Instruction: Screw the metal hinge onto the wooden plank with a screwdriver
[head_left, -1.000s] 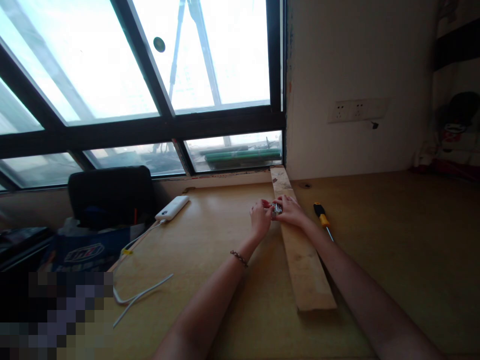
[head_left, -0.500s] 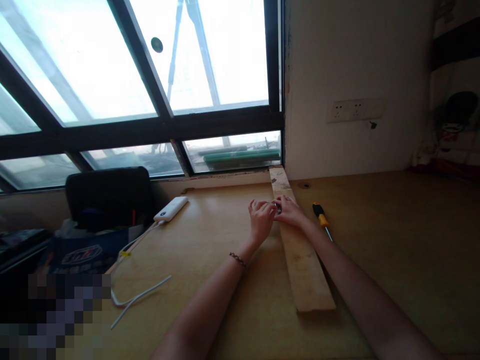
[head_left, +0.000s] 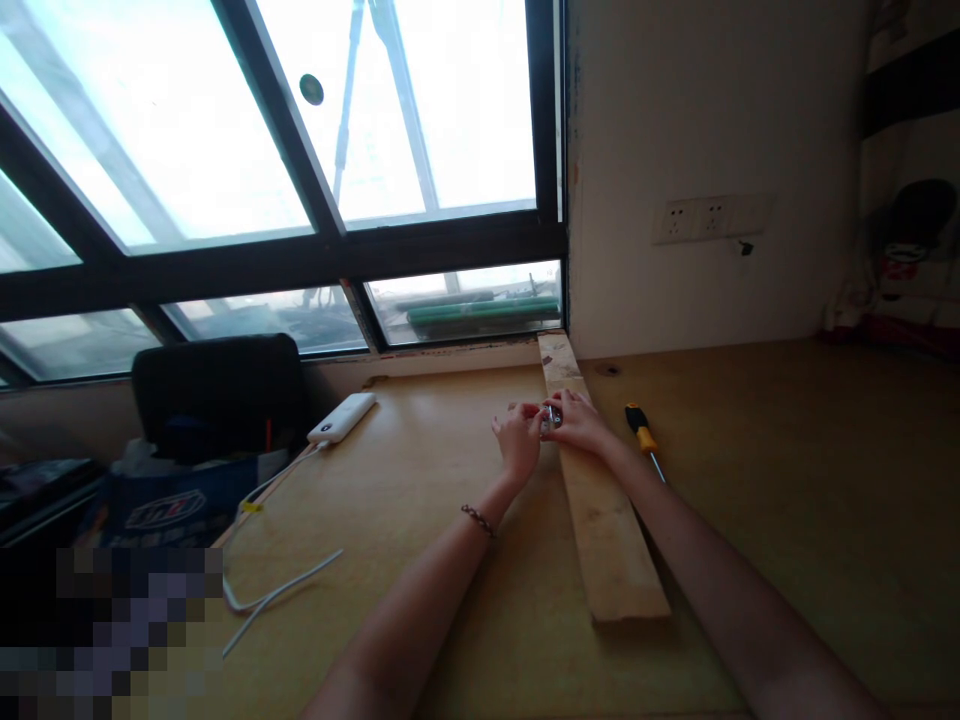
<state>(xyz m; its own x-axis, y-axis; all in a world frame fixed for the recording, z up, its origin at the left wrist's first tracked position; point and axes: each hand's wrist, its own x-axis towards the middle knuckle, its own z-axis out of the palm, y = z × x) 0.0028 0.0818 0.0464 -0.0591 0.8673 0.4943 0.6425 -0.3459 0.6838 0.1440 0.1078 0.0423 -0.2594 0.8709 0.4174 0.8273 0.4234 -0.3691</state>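
While the bare right hand [head_left: 580,424] grips a small, shiny, silver-coloured piece [head_left: 553,416], the bare left hand [head_left: 517,440] meets it from the left.
Piece sits between the hands, over the long, flat, pale wooden board [head_left: 613,545]; contact with board not discernible. Left hand half-curled; cannot tell whether it pinches the piece. Just right of the right hand: yellow-and-black-handled screwdriver [head_left: 642,429] with metal shaft.

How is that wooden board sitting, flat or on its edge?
Flat: the wooden board shows its broad face upward along the table, beneath the right hand.
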